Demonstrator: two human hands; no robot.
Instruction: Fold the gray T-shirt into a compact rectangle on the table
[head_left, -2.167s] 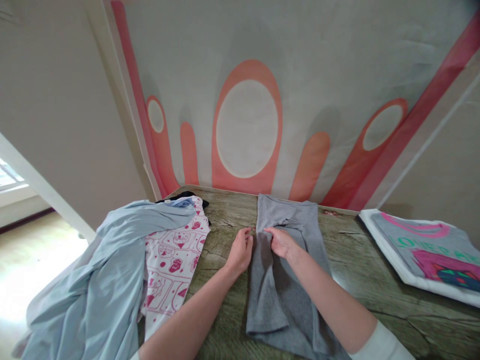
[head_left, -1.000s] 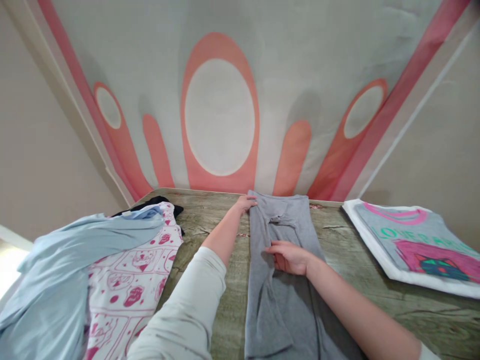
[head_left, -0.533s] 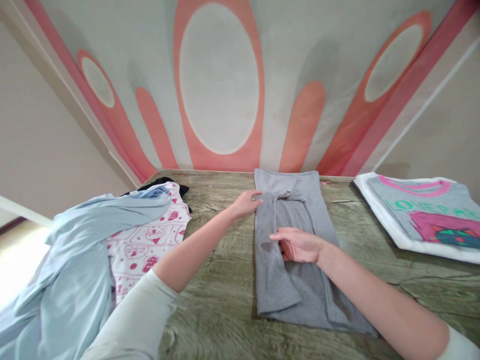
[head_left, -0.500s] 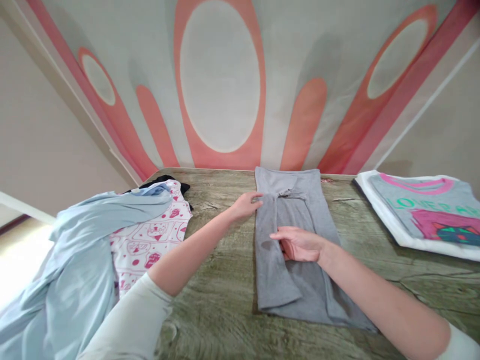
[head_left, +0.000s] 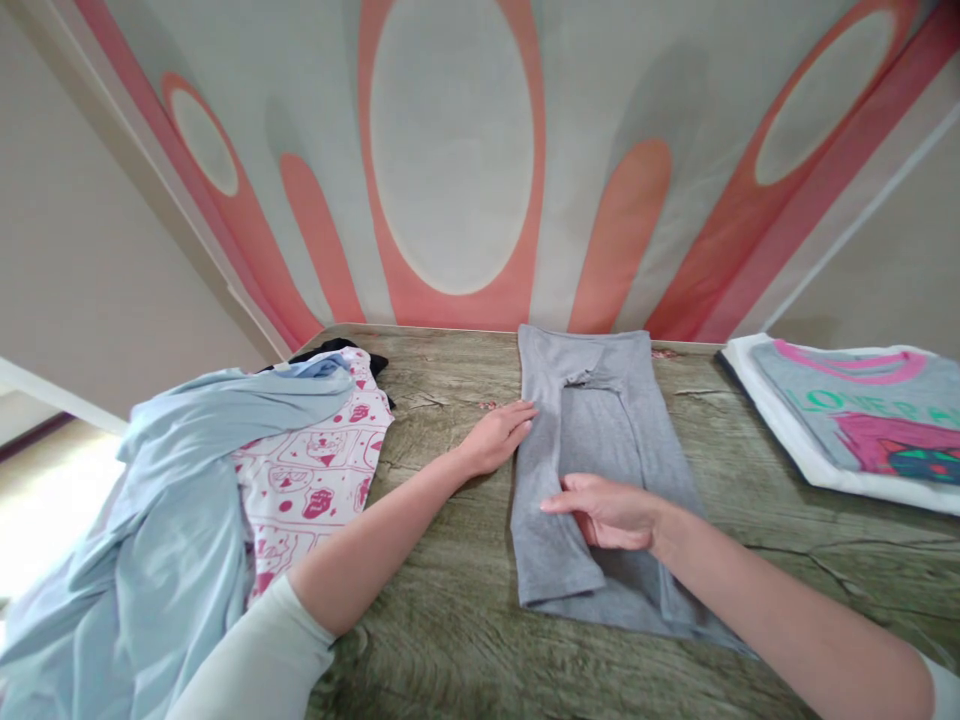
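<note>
A grey knit garment (head_left: pixel 540 460) lies folded lengthwise on the wood-patterned table; its exact kind is unclear. Two long strips of its cloth run toward me over a grey layer beneath. My left hand (head_left: pixel 495 438) lies flat at the garment's left edge, fingers stretched out, fingertips touching the cloth. Over the left strip's inner edge is my right hand (head_left: pixel 607 510), thumb and forefinger on top and the other fingers curled at the edge, partly hidden under the cloth. It appears to grip that edge.
At the left, a light blue garment (head_left: pixel 172 480) lies loosely over a white-and-pink printed one (head_left: pixel 322 460), with black cloth (head_left: pixel 337 347) behind. To the right sits a folded stack topped by a grey shirt with pink collar (head_left: pixel 810 400). A patterned wall hanging (head_left: pixel 457 310) stands behind the table (head_left: pixel 420 640).
My left hand has come down from a raised, curled pose to lie flat beside the garment. My right hand has moved slightly toward me along the strip. The view has shifted a little.
</note>
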